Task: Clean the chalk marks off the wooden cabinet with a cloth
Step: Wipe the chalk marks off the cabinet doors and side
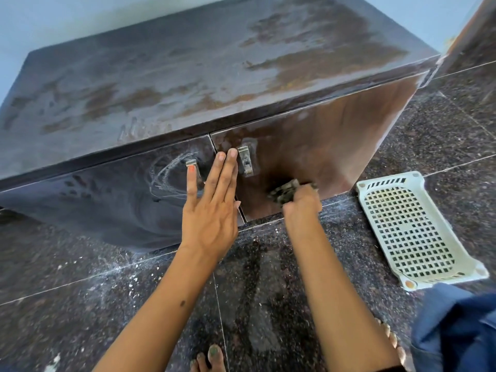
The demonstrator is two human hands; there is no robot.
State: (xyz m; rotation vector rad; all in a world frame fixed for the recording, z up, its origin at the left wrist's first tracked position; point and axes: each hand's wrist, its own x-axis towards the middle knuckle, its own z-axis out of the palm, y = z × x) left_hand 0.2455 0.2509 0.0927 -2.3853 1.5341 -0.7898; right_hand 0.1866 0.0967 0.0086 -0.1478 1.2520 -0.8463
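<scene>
Head | white basket right of cabinet — toes below

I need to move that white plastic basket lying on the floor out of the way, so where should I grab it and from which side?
Take the white basket by its near short end rim, coming from above with the right hand once the cloth is set down. It lies flat and open side up, so the raised rim is exposed there for a pinching grip, probably the closest edge to you.
</scene>
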